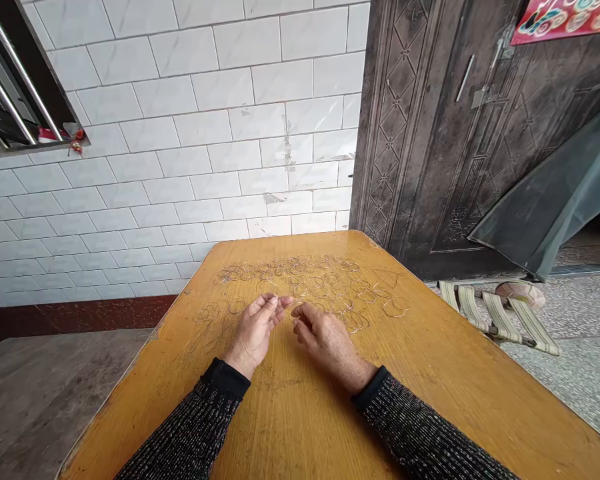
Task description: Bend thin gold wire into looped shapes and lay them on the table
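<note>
My left hand [256, 331] is raised over the middle of the table, its thumb and forefinger pinched together. Close to its right, my right hand [324, 335] is closed too, fingers curled and tips pointing at the left hand. Whatever lies between the fingertips is too thin to make out. Just beyond the hands, several thin wires bent into flower-like loops [294, 265] lie in a band across the table. More looped wire [351, 320] lies beside my right hand. Faint loose wires [213, 328] spread out left of my left hand.
The wooden table [290, 427] has its far end near a white tiled wall [250, 127]. A dark carved door [445, 167] stands at the right, with a grey-green curtain [555, 187] beside it. A stool with striped straps [500, 317] is by the table's right edge.
</note>
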Action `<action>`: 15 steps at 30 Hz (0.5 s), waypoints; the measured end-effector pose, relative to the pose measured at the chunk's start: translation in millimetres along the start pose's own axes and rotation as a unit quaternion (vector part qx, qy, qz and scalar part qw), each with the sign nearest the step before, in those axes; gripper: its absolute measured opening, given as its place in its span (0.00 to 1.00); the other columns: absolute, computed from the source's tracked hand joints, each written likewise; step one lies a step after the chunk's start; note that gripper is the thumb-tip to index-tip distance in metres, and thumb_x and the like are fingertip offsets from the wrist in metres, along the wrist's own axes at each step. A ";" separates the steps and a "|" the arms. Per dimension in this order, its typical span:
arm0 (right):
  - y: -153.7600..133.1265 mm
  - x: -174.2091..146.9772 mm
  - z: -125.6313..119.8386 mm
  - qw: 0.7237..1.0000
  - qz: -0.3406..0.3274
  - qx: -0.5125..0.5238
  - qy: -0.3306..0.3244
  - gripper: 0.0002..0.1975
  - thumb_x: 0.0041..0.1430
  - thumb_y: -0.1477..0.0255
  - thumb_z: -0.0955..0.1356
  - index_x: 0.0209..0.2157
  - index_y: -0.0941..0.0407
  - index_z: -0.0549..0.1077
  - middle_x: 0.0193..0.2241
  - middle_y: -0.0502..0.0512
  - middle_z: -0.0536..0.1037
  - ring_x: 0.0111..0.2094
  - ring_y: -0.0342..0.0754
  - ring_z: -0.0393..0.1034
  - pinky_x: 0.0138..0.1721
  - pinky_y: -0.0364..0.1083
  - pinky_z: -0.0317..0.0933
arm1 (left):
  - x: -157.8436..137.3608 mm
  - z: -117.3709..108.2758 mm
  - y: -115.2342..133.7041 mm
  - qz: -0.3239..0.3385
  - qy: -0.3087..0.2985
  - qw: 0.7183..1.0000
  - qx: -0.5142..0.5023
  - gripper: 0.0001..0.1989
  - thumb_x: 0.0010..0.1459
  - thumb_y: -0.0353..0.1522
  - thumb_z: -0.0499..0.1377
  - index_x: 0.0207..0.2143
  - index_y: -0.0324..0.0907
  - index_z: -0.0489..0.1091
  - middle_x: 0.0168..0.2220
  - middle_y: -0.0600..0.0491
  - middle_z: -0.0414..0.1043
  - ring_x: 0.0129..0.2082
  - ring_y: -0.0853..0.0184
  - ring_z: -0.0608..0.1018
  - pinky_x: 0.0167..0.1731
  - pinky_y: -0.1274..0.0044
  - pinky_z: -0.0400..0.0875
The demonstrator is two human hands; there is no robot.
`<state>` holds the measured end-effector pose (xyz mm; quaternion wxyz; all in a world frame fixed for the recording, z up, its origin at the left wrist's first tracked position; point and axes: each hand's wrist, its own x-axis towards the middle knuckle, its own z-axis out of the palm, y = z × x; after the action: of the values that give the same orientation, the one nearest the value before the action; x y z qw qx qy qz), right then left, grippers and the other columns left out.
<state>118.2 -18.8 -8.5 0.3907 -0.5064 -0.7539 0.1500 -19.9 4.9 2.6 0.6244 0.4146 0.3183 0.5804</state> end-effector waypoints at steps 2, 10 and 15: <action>-0.2 -0.4 -0.2 0.999 -0.024 -0.026 0.002 0.06 0.56 0.72 0.61 0.35 0.56 0.67 0.23 0.51 0.76 0.24 0.45 0.68 0.25 0.41 0.53 | -3.1 3.8 -4.3 -0.011 -0.023 1.000 0.000 0.10 0.47 0.33 0.62 0.30 0.39 0.64 0.34 0.50 0.75 0.36 0.68 0.75 0.38 0.77 0.65; 2.5 0.6 -0.7 0.998 -0.058 -0.017 -0.014 0.09 0.58 0.75 0.58 0.33 0.56 0.69 0.21 0.50 0.73 0.21 0.42 0.66 0.26 0.39 0.54 | -6.8 7.3 5.8 -0.006 -0.089 0.994 0.056 0.13 0.49 0.33 0.61 0.37 0.39 0.65 0.43 0.46 0.71 0.41 0.67 0.73 0.37 0.78 0.66; 1.4 -1.6 -2.8 0.994 -0.071 -0.073 -0.044 0.09 0.58 0.73 0.59 0.34 0.56 0.71 0.24 0.52 0.76 0.26 0.44 0.70 0.28 0.40 0.54 | 5.5 -6.4 15.1 0.045 -0.018 0.993 0.104 0.16 0.49 0.36 0.60 0.41 0.39 0.66 0.38 0.46 0.73 0.34 0.68 0.75 0.30 0.79 0.67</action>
<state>121.4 -20.1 -8.3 0.3290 -0.4721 -0.8131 0.0884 -31.7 11.0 13.6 0.5569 0.5017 0.3469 0.5637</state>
